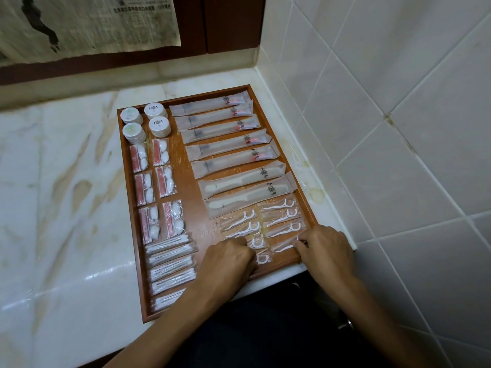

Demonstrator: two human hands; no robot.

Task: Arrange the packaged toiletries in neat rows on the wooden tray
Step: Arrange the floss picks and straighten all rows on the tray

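Observation:
A wooden tray (195, 187) lies on the marble counter, filled with packaged toiletries. Long frosted toothbrush packs (220, 122) and comb packs (247, 181) run in rows on its right side. Round white boxes (144, 120) stand at the far left, then red-and-white sachets (155, 179), then cotton swab packs (170, 264). Clear floss pick packs (281, 216) fill the near right corner. My left hand (229, 257) rests curled on the near floss packs. My right hand (325, 249) pinches the edge of a floss pick pack at the tray's near right.
White tiled wall (385, 102) stands close along the tray's right side. A dark wooden cabinet with a newspaper sheet (87, 22) hangs behind. Marble counter (58, 181) spreads to the left. The counter's front edge runs just under my wrists.

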